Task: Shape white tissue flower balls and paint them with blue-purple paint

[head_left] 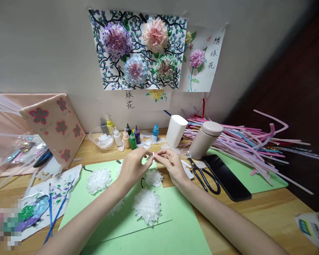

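Observation:
My left hand (134, 165) and my right hand (172, 165) meet above the far edge of a light green sheet (180, 209). The fingertips of both pinch a small white piece (153, 154) that looks like paper; most of it is hidden. Below them lie several fluffy white paper flowers: a large one (147, 206) towards the front, a smaller one (153, 177) just under my fingers, and another (99, 180) on the left. My left arm partly covers others. Black-handled scissors (203, 175) rest beside my right wrist.
Paint bottles (133, 140), a clear bowl (95, 141) and a white container (177, 131) stand along the wall. Rightward are a grey flask (204, 141), a phone (227, 177) and fuzzy craft stems (255, 141). Paintbrushes (58, 209) and a palette (34, 209) lie left.

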### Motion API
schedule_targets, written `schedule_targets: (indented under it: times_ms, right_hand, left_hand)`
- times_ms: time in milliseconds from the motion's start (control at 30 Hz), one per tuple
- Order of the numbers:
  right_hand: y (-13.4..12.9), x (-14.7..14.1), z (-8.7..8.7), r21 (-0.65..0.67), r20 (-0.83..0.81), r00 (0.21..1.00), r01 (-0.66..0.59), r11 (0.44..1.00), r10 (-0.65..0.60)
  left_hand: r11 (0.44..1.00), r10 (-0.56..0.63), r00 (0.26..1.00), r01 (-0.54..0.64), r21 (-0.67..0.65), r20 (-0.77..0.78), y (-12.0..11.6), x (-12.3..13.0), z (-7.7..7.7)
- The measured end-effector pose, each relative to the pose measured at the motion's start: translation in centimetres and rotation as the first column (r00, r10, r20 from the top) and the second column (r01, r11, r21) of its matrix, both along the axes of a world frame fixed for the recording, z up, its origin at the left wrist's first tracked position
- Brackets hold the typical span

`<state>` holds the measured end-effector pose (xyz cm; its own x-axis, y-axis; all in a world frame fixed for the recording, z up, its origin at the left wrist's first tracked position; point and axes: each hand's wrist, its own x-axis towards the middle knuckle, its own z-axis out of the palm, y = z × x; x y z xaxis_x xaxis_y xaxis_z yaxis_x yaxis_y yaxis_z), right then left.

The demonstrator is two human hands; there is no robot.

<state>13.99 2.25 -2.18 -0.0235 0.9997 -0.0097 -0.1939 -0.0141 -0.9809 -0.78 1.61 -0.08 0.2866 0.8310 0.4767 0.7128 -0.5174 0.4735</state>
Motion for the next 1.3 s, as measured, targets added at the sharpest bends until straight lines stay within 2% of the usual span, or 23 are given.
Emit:
schedule_targets:
  times_ms: [600,1100,1300]
  right_hand:
    - [0.09,0.07,-0.50,-0.024,-0.166,0.981,-0.106,0.994,0.101]
    - [-0.05,0.36,-0.57,-0.040,-0.185,0.967,-0.183,0.982,0.172]
    - [-0.02,0.38,-0.86,-0.006,-0.171,0.965,-0.201,0.980,0.197]
  left_hand:
    - [0.998,-0.006,0.995,0.012,0.065,-0.099,-0.10,0.07,0.07]
    - [0.999,-0.019,1.000,0.020,0.042,-0.005,0.13,-0.15,0.05]
    - [1.000,-0.019,1.000,0.019,0.011,0.015,0.40,-0.28,-0.16]
